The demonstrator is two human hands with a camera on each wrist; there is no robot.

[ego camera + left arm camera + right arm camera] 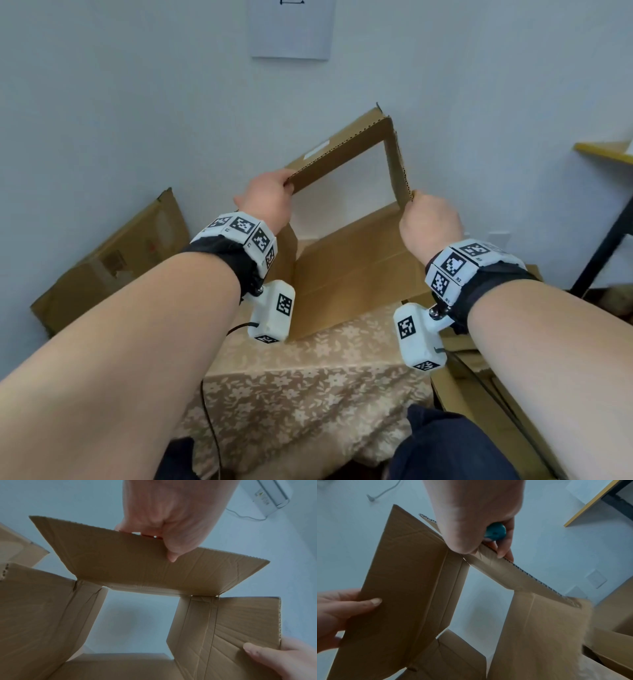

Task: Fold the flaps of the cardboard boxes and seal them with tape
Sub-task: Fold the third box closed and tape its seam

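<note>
The cardboard box (346,240) is held open above the desk (308,394), both ends unsealed. The left hand (267,202) pinches one top flap, the right hand (430,222) another, a teal object tucked in its palm. Light, stiff, creasable: best held by the flap edges.

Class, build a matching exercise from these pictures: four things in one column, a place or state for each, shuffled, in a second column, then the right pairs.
Column one:
1. left hand
2. flattened carton
3. paper sheet
4. tablecloth

Column two:
A. high on the wall
B. floral, under the open box
C. leaning against the wall at the left
D. grips a raised flap of the open box

Pairs: 1-D, 2-C, 3-A, 4-B
</note>
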